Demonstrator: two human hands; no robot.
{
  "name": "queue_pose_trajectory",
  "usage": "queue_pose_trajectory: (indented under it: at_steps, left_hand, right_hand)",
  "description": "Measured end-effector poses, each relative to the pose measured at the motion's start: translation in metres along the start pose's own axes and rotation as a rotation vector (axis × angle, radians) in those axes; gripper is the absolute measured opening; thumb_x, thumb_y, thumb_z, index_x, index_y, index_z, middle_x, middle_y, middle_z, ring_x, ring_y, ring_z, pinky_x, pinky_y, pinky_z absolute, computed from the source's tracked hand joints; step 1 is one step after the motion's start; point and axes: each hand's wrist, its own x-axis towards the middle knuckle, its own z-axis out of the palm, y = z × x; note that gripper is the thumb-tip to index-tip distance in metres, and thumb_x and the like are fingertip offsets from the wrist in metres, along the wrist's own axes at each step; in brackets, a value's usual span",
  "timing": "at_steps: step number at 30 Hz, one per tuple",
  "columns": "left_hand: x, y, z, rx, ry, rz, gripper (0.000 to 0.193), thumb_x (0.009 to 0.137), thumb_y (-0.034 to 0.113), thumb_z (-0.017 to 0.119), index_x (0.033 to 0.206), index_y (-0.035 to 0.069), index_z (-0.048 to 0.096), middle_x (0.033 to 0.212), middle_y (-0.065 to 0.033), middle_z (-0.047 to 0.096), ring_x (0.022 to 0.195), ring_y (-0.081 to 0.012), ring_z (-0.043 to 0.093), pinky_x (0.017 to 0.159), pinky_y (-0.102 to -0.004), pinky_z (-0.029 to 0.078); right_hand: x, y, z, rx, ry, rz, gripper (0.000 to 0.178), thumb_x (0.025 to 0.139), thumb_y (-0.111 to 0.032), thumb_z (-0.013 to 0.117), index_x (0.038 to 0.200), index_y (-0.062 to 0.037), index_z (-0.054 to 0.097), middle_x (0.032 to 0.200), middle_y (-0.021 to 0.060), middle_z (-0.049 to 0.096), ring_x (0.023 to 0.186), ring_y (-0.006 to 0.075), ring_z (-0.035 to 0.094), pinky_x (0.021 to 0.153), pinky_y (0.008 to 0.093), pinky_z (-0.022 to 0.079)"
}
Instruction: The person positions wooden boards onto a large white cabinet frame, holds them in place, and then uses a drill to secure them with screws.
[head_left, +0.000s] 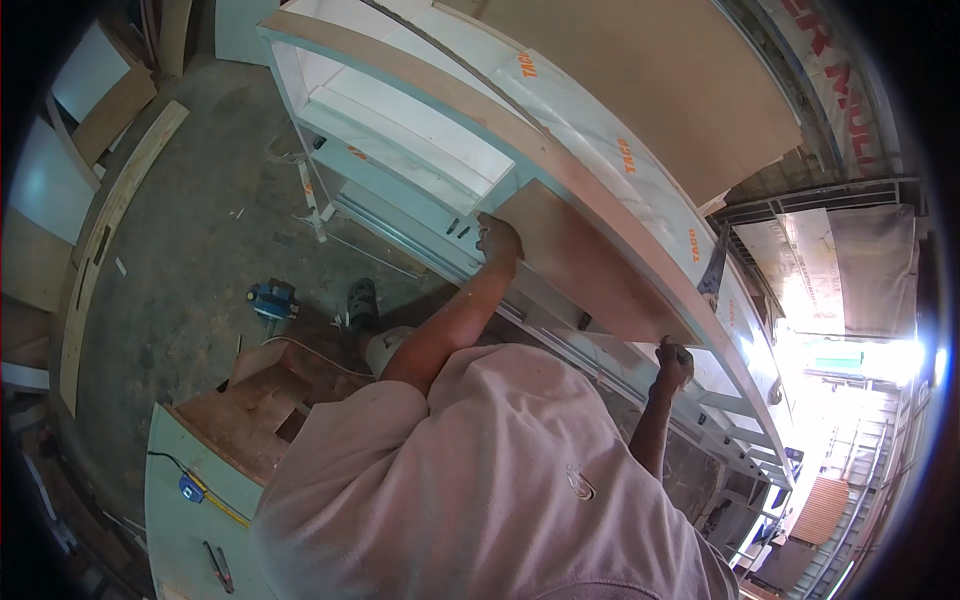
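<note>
A flat brown wooden panel [590, 262] lies slantwise inside the upper opening of a long white cabinet frame [340, 40]. At the panel's near left corner is my left hand [498, 240], its fingers closed on the edge. My right hand [675, 364] is closed at the panel's near right corner, with the fingertips partly hidden. Left of the panel sits a white box-like compartment [400, 128] in the frame. Below my left hand, metal slide rails [400, 240] run along the cabinet.
On the floor to the left stands a blue power tool [272, 300], with a long wood plank [110, 230] farther left. A pale green board [185, 540] at lower left carries a tape measure [192, 487] and pliers [217, 567]. A large brown sheet [650, 90] rises behind the cabinet.
</note>
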Motion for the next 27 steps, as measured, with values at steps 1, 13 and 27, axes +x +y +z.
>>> queue_pose_trajectory:
  at_steps: [1,13,27]
  left_hand:
    - [0.014,0.003,-0.006,0.033,-0.008,0.035,0.081,0.099,0.062,0.014,0.154,0.002,0.021,0.156,-0.0225,0.028,0.142,-0.0429,0.027,0.113,-0.0542,0.032]
    - [0.112,-0.031,-0.021,-0.020,-0.231,0.168,0.060,0.089,0.008,0.062,0.140,0.004,0.029,0.136,-0.0267,0.043,0.124,-0.0419,0.050,0.090,-0.0426,0.057]
    - [0.100,0.018,-0.026,0.384,-0.062,0.181,0.083,0.085,0.016,0.075,0.145,0.000,0.021,0.143,-0.0194,0.045,0.129,-0.0357,0.047,0.104,-0.0437,0.045]
  right_hand:
    - [0.003,-0.001,0.009,0.043,-0.033,-0.025,0.022,0.083,-0.012,0.076,0.093,0.0033,0.062,0.090,0.0146,0.067,0.084,0.0210,0.068,0.076,0.0338,0.061]
    - [0.002,0.001,0.011,0.104,-0.058,-0.069,0.020,0.090,-0.010,0.067,0.100,0.0053,0.059,0.097,0.0179,0.067,0.092,0.0240,0.069,0.080,0.0381,0.062]
    - [0.010,-0.007,0.048,0.144,-0.128,-0.063,0.024,0.087,-0.011,0.070,0.101,0.0057,0.059,0.097,0.0176,0.067,0.090,0.0253,0.069,0.078,0.0369,0.061]
